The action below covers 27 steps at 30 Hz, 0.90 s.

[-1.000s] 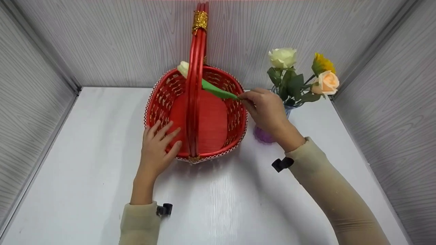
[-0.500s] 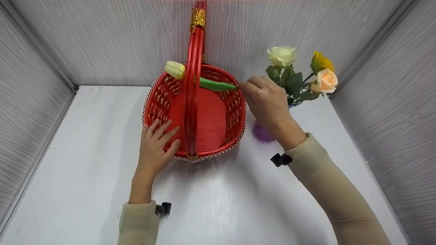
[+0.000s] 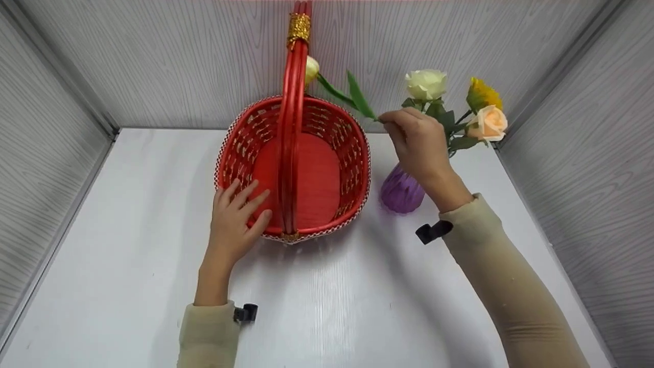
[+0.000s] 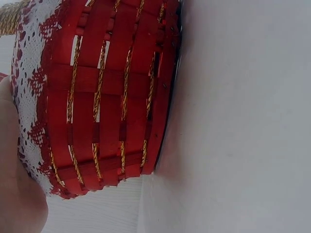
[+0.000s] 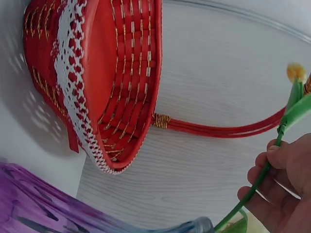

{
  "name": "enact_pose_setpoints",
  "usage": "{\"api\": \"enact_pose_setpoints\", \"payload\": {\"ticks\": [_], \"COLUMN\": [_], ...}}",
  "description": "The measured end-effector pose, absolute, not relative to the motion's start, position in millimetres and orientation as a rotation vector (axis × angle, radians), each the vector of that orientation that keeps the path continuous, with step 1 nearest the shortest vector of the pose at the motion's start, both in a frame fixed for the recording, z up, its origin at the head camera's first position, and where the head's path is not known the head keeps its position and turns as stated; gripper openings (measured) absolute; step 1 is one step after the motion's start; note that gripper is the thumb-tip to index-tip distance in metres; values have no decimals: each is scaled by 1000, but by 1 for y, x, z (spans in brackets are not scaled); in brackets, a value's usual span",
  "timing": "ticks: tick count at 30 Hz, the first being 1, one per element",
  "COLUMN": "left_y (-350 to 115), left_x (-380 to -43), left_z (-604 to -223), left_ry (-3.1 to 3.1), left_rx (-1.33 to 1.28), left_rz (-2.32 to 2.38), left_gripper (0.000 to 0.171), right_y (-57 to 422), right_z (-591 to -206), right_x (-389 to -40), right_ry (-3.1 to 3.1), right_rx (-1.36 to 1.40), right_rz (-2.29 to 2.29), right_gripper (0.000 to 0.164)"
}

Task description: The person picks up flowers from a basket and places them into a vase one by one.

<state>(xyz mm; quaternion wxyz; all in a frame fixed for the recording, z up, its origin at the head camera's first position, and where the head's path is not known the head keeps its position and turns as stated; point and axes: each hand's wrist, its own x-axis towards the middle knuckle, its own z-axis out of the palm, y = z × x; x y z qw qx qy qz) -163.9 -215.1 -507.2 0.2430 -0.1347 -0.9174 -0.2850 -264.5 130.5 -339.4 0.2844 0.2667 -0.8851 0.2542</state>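
A white-yellow tulip (image 3: 359,97) with green leaves is pinched by its stem between the thumb and fingers of my right hand (image 3: 420,145). Its bloom leans left and is partly hidden behind the handle of a red woven basket (image 3: 318,179). In the right wrist view, the green stem (image 5: 261,175) runs down past the fingers towards the vase mouth. My left hand (image 3: 232,225) rests at the basket's near left rim, fingers spread over the inside. White lace trim (image 4: 30,92) edges that rim in the left wrist view.
Right of the basket stands a purple vase (image 3: 402,190), partly hidden by my right hand. It holds a white rose (image 3: 426,85), a yellow flower (image 3: 484,95) and a peach rose (image 3: 490,124). The tall basket handle (image 3: 292,102) arches upward. Wood-patterned panels (image 3: 173,61) enclose the white table.
My right hand has drawn the tulip right, away from over the basket, and its bloom has swung from pointing left to pointing up-left. More of the vase shows. The left hand stays put.
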Motion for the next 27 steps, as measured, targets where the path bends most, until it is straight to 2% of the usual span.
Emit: {"api": "enact_pose_setpoints", "payload": {"ticks": [9,18,23,27], "left_y": [-217,-218,-217,-216], "left_x": [-163,-164,-163,-164], "left_z": [-506,-507,-507,-508], "left_ry": [-2524,-2506,-2504,-2495], "left_rx": [-363,-373,-367,-364], "left_rz": [-788,-778,-787,-791], "left_gripper": [44,44,44,43], "right_y": [154,173,181,185], "right_z": [-342,-346,-347,-348], "right_x": [-272,-276,-277,-275], "right_ry": [-2460,-2569,-2585,-2593], "right_rx": [607,533,487,454], "right_rz": [810,850,900,936], "right_gripper": [12,22,18,21]}}
